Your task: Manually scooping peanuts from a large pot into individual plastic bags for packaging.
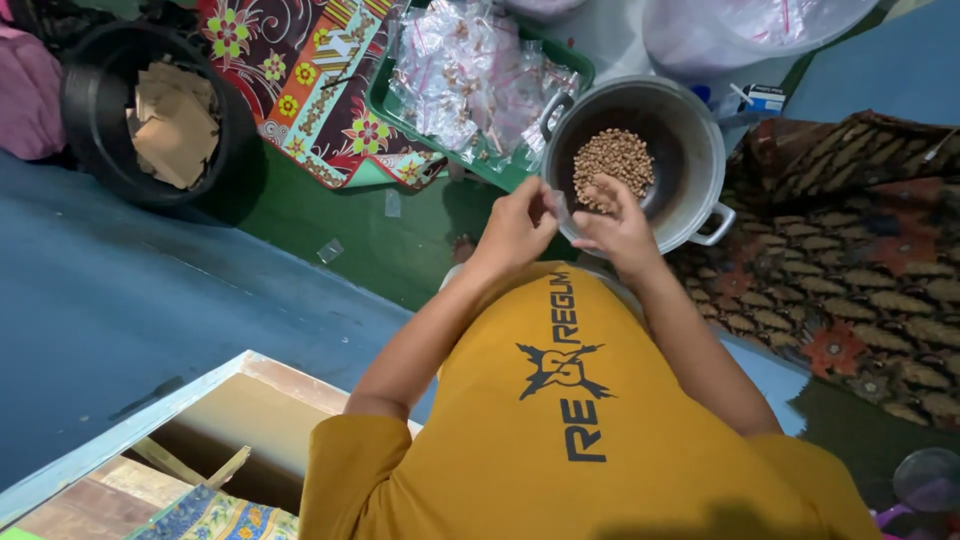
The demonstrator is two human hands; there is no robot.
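Floor underneath, blue and green, spread with patterned cloth. Black tub of brown paper at far left. Metal pot ahead, a small heap of brown nuts left at its bottom. Green tray beside it, piled with filled plastic bags: much packed, some nuts remaining. Left hand pinched shut on a small clear bag over the pot's near rim. Right hand touching the same bag, fingers curled; grip on any nuts impossible to tell.

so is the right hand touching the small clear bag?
Touching: head view shows the right hand and left hand pinching the small clear bag between fingertips.
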